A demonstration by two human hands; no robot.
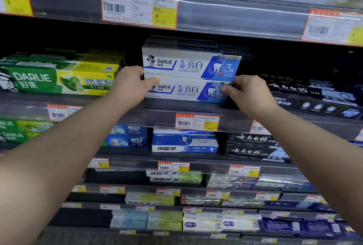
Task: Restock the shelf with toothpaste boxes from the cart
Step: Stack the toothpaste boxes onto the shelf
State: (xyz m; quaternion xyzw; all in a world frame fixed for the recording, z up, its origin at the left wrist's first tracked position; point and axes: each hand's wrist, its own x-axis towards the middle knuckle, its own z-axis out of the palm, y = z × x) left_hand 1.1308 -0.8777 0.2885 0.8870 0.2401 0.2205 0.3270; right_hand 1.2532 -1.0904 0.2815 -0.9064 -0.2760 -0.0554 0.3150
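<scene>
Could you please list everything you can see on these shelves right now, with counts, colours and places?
Darlie Expert White boxes: two visible, white and blue, stacked at middle shelf centre.
Green Darlie boxes: several, green and yellow, left of them.
Black toothpaste boxes: several, right of them and one shelf lower.
Blue-and-white toothpaste boxes: a stack, shelf below centre.
Price tags: many, orange-edged with yellow, on shelf rails.
Lower shelves: mixed boxes, too blurred to count.
Left hand: at the stack's left end.
Right hand: at the lower box's right end.
</scene>
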